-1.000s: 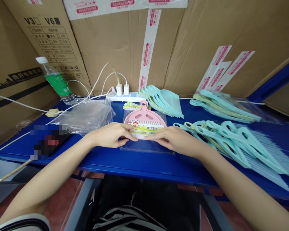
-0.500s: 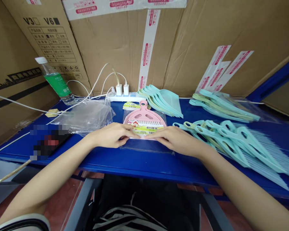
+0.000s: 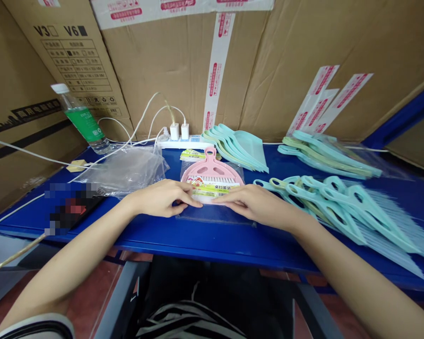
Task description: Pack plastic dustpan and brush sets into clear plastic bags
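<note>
A pink plastic dustpan (image 3: 210, 165) with a white-bristled brush lies flat inside a clear plastic bag (image 3: 215, 214), behind a printed paper label (image 3: 215, 189). My left hand (image 3: 160, 198) and my right hand (image 3: 254, 201) grip the bag's lower edge from either side. Their fingertips nearly meet below the label. The bag's clear flap lies flat on the blue table (image 3: 212, 238), under and in front of my fingers.
Mint-green dustpans (image 3: 238, 148) stand stacked behind the package. Mint-green brushes (image 3: 342, 207) lie heaped at right, with more in a clear bag (image 3: 325, 155) behind them. At left lie crumpled clear plastic (image 3: 127, 172) and a blurred object (image 3: 70, 207). A power strip (image 3: 183, 142) sits against cardboard boxes.
Both hands stay on the bag's lower edge, with only slight finger shifts. The package has not visibly moved.
</note>
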`<action>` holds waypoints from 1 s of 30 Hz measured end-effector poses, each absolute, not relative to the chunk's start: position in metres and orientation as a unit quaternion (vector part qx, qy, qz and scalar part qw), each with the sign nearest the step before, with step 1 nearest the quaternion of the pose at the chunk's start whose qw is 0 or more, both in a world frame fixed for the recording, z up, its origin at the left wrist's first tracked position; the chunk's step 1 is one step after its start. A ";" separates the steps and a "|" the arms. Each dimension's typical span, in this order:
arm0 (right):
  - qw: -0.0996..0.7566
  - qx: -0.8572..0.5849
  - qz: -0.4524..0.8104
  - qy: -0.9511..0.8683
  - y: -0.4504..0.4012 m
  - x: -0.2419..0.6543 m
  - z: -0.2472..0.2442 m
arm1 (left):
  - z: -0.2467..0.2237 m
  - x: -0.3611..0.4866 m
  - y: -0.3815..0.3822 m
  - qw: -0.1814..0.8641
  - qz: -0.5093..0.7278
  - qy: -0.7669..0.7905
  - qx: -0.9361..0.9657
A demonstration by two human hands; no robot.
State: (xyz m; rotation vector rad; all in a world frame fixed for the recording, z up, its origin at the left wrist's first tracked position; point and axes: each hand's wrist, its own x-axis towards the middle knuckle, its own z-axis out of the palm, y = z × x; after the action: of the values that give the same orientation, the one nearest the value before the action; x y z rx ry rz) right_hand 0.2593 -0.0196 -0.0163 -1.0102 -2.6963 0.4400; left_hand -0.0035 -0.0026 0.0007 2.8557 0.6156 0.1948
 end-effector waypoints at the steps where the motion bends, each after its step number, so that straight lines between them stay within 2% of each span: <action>1: 0.115 -0.344 0.145 -0.921 -0.020 0.259 -0.016 | 0.001 -0.004 -0.003 0.108 0.065 0.210 0.970; 16: 0.137 -0.339 0.132 -0.922 -0.017 0.263 -0.019 | 0.003 -0.008 -0.004 0.156 0.051 0.208 0.964; 24: 0.117 -0.355 0.135 -0.918 -0.019 0.261 -0.015 | 0.001 -0.006 -0.007 0.095 0.039 0.211 0.972; 30: 0.124 -0.349 0.147 -0.917 -0.019 0.260 -0.015 | -0.002 0.001 -0.008 0.074 0.078 0.215 0.971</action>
State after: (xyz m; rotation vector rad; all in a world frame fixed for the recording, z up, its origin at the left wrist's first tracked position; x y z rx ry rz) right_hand 0.2605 -0.0185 -0.0153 -1.0176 -2.6746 0.4296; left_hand 0.0007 -0.0084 -0.0017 2.9134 0.6468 0.2346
